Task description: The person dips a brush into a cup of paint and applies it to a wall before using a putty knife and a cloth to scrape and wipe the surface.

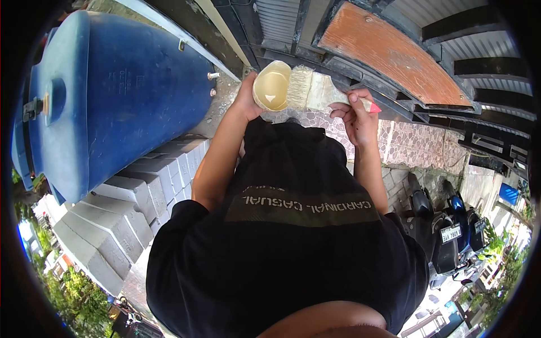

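Observation:
My left hand [248, 97] is wrapped round the side of a small pale cup [261, 84], tilted so that its yellowish inside shows. In my right hand [359, 115], a wide paintbrush [321, 92] is gripped by its handle, which ends in a red tip. Its pale bristles point left and overlap the cup's right rim in this view. Both hands are held out in front of my black shirt [293, 186].
Ahead to the right is a dark metal gate [479, 67] with a reddish-brown wood panel [394, 53]. A large blue tank [135, 84] lies at left above stacked grey concrete blocks [112, 219]. Motorcycles [442, 236] stand at right, beside stone-patterned paving [420, 143].

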`<action>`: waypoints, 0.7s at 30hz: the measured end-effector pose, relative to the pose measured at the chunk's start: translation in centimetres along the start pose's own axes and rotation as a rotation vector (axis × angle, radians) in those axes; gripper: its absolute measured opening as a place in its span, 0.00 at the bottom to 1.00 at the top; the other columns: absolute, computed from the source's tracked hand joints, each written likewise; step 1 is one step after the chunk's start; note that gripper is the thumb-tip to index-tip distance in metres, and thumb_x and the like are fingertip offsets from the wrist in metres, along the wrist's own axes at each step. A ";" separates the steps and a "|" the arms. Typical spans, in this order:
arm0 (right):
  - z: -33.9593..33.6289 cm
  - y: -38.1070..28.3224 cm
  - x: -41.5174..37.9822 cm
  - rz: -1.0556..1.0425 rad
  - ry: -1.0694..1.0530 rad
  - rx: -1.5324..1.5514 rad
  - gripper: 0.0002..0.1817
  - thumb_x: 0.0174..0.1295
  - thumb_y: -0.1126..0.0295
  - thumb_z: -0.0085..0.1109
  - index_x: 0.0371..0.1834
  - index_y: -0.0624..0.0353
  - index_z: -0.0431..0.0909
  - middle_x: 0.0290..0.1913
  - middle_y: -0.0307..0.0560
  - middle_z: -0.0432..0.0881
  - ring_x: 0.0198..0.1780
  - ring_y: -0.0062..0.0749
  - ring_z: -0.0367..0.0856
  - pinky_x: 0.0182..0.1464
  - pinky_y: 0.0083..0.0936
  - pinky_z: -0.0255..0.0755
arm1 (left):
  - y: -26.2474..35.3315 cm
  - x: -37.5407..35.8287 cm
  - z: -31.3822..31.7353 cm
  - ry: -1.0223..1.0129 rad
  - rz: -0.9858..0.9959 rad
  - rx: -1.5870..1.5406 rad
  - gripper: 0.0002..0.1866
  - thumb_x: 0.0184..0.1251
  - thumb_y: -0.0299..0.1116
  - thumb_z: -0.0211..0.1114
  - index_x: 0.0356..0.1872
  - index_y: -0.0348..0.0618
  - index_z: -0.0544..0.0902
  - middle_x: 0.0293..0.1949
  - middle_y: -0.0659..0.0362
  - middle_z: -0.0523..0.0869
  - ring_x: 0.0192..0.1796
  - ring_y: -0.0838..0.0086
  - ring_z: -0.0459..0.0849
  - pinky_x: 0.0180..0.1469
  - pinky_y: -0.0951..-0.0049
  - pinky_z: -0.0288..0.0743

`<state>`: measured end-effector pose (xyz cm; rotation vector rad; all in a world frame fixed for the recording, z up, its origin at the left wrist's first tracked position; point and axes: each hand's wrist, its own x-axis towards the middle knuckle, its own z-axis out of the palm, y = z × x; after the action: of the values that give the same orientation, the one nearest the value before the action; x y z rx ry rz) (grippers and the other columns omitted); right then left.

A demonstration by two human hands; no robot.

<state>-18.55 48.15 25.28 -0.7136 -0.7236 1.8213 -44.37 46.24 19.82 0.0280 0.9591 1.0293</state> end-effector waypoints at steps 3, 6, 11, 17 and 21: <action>-0.1 0.3 0.4 0.023 -0.010 0.024 0.06 0.62 0.74 0.52 0.38 0.64 0.69 0.39 0.53 0.75 0.35 0.49 0.82 0.29 0.36 0.80 | -0.1 0.6 -0.8 -0.005 0.004 0.051 0.32 0.65 0.60 0.31 0.56 0.48 0.71 0.53 0.54 0.76 0.53 0.55 0.75 0.46 0.47 0.70; 0.0 0.2 0.6 0.018 0.007 0.007 0.06 0.61 0.73 0.53 0.38 0.64 0.68 0.39 0.53 0.75 0.34 0.49 0.82 0.28 0.36 0.80 | 0.1 0.7 -0.6 -0.008 -0.002 0.053 0.32 0.66 0.59 0.31 0.56 0.49 0.71 0.53 0.54 0.76 0.53 0.55 0.75 0.47 0.47 0.69; 0.3 -0.7 0.6 0.034 0.027 0.023 0.07 0.61 0.73 0.53 0.37 0.64 0.68 0.37 0.52 0.75 0.33 0.48 0.82 0.28 0.34 0.80 | 0.3 0.9 -0.5 -0.014 -0.022 0.072 0.33 0.66 0.60 0.31 0.56 0.48 0.71 0.52 0.53 0.76 0.52 0.55 0.75 0.47 0.46 0.68; -0.5 -1.9 0.3 0.080 0.076 -0.019 0.06 0.61 0.73 0.54 0.38 0.62 0.69 0.38 0.49 0.76 0.34 0.42 0.82 0.30 0.32 0.79 | -0.1 1.4 0.4 -0.167 -0.027 0.013 0.32 0.65 0.58 0.31 0.57 0.50 0.71 0.55 0.55 0.75 0.56 0.58 0.74 0.48 0.48 0.71; -0.8 -2.5 -0.8 0.026 0.079 0.124 0.08 0.61 0.69 0.55 0.38 0.59 0.70 0.38 0.46 0.76 0.33 0.38 0.83 0.29 0.29 0.79 | -0.4 3.1 1.5 -0.231 -0.102 0.060 0.30 0.61 0.58 0.39 0.52 0.47 0.73 0.46 0.52 0.80 0.42 0.54 0.81 0.29 0.54 0.77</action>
<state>-16.22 48.34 26.76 -0.7115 -0.5475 1.8336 -42.52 48.91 18.48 0.1438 0.7723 0.8818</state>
